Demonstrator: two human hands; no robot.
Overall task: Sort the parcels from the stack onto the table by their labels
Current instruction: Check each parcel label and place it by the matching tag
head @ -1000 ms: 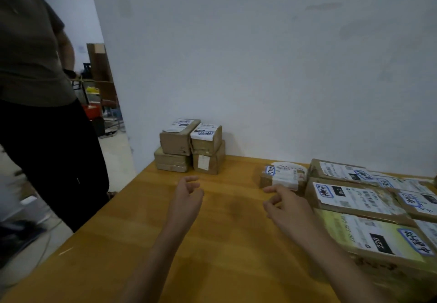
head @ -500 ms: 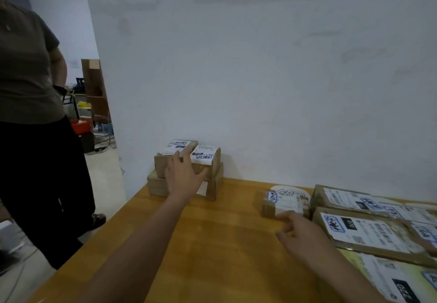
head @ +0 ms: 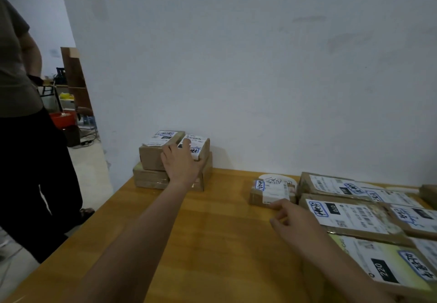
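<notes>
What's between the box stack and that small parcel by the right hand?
Only bare tabletop between the stack and the small parcel, shown in the head view.

From my remote seat I see a bare white plaster wall (head: pixel 260 66) behind the honey-coloured wooden table (head: pixel 212 243); left of it a pale floor (head: pixel 87 161), a tall brown wooden shelf unit (head: pixel 76 83), a red plastic bin (head: pixel 63 118); dim, flat light.
</notes>
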